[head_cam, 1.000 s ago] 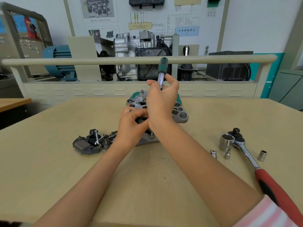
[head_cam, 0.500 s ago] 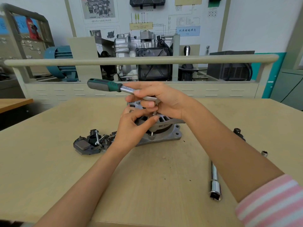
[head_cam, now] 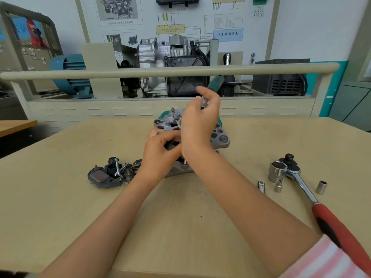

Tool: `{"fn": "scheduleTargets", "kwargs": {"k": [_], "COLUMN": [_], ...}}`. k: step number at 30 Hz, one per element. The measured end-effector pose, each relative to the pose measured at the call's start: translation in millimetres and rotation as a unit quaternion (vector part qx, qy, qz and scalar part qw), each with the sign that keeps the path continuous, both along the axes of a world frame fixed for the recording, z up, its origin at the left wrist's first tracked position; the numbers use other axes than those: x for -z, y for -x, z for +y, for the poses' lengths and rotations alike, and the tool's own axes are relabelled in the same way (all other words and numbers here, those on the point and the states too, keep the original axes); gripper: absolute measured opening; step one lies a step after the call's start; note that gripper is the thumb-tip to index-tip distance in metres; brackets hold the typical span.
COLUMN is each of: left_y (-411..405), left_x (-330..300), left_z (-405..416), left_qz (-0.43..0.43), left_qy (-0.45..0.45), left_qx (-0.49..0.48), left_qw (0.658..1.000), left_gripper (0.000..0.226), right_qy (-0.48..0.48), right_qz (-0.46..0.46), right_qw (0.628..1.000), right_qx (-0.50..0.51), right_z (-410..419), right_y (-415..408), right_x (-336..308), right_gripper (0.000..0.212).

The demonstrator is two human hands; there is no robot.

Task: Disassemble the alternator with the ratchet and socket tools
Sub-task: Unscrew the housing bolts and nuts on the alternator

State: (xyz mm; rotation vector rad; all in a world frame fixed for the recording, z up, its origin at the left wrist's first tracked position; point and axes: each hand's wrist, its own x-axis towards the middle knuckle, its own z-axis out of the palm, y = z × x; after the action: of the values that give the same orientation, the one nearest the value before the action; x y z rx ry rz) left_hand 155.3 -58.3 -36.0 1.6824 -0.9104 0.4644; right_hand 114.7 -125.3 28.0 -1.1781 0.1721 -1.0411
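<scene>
At mid-bench, the alternator stands on its metal base, its ribbed grey housing facing up, just beyond both hands. Judging by what lies around it, the job is partway through: a dark cover and a heap of removed parts with a loose bolt sit on the bench just to its left, while the main housing is not yet split, so the case bolts and the inner parts are probably left to do.

The left hand curls its fingers around the near edge of the housing, steadying it. The right hand is raised directly over the top of the housing, its grip pinched around the metal shank of a small green-handled driver, whose handle points up and away to the right; the tip is hidden behind the hand, so I cannot tell whether it is seated on a fastener.

Well apart on the right lie the red-handled ratchet, a large socket touching its head, and three small sockets near it.
</scene>
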Motion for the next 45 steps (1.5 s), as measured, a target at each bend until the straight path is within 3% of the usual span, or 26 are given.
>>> {"fn": "scheduleTargets", "kwargs": {"k": [4, 7, 11, 13, 16, 18, 21, 23, 25, 29, 34, 40, 45], "left_y": [2, 2, 4, 2, 2, 3, 1, 1, 2, 4, 3, 6, 6], "left_x": [0, 0, -2, -1, -2, -3, -2, -1, -2, -3, -3, -1, -3], "left_z": [-1, -1, 1, 2, 2, 1, 2, 1, 0, -2, 0, 0, 2], "left_qz": [-0.006, -0.006, 0.002, 0.01, 0.008, -0.003, -0.007, 0.003, 0.001, -0.007, -0.005, 0.03, 0.044], "left_qy": [0.003, 0.008, 0.018, 0.013, 0.011, 0.015, 0.011, 0.006, 0.007, 0.013, 0.008, 0.014, 0.01], "left_qx": [-0.002, -0.005, 0.003, 0.013, 0.023, 0.009, 0.002, -0.001, -0.008, -0.018, -0.016, -0.004, 0.024], "left_qw": [1.0, 1.0, 1.0, 1.0, 1.0, 1.0, 1.0, 1.0, 1.0, 1.0, 1.0, 0.999, 0.999], "left_gripper": [0.015, 0.021, 0.023, 0.019, 0.018, 0.022, 0.034, 0.039, 0.037, 0.022, 0.021, 0.015, 0.014], "right_qy": [0.07, 0.13, 0.197, 0.181, 0.129, 0.083, 0.015, -0.045, -0.094, -0.11, 0.006, 0.093, 0.135], "right_qz": [0.03, 0.079, 0.139, 0.139, 0.096, 0.05, -0.006, -0.029, -0.02, 0.015, 0.039, 0.085, 0.104], "right_qw": [0.975, 0.916, 0.849, 0.847, 0.886, 0.933, 0.993, 0.998, 0.995, 0.987, 0.97, 0.902, 0.856], "right_qx": [-0.21, -0.371, -0.47, -0.479, -0.434, -0.346, -0.117, -0.037, -0.022, -0.114, -0.242, -0.414, -0.488], "right_z": [-20, -35, -38, -38, -37, -31, -11, 0, -2, -28, -42, -57, -57], "right_y": [3, 3, 2, 2, 3, 4, 5, 4, 3, 4, 5, 5, 0], "right_x": [-4, -12, -22, -22, -15, -8, 5, 10, 8, 4, 0, -12, -18], "right_gripper": [0.029, 0.027, 0.028, 0.028, 0.027, 0.025, 0.018, 0.018, 0.019, 0.025, 0.027, 0.027, 0.034]}}
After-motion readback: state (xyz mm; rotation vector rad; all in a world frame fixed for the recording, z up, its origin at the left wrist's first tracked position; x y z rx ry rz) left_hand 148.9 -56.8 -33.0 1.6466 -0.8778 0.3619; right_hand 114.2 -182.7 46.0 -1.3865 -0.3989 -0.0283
